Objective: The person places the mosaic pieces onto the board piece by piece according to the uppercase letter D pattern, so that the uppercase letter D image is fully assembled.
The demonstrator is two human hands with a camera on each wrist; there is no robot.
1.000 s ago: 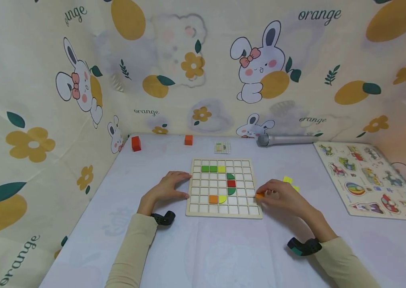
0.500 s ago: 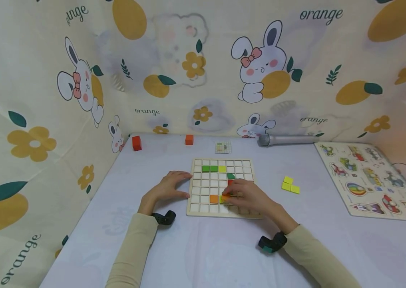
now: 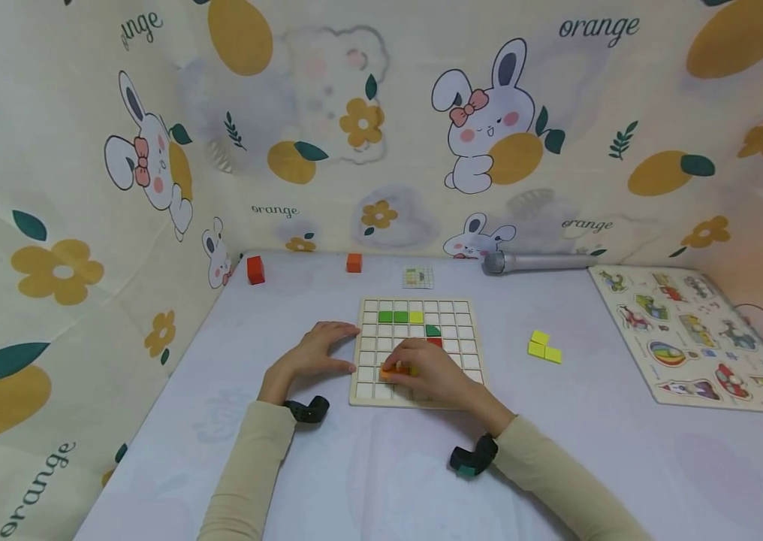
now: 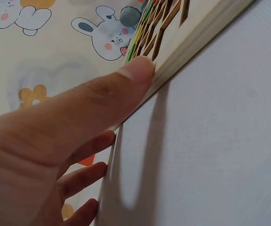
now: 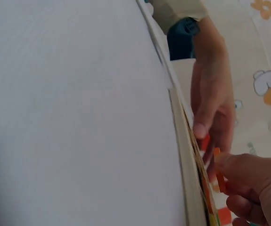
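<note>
Fingers of the right hand (image 3: 425, 370) are pinched on a small flat orange wooden tile (image 3: 389, 370), held over the lower left cells of the square pale wooden grid board (image 3: 469, 359). The board's left edge is touched by the left hand (image 3: 314, 353), fingers straight, near the bench's middle.

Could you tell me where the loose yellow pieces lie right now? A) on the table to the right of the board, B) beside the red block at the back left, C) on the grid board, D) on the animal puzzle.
A: the yellow pieces lie on the table, between the board and the animal puzzle, touching neither.
</note>
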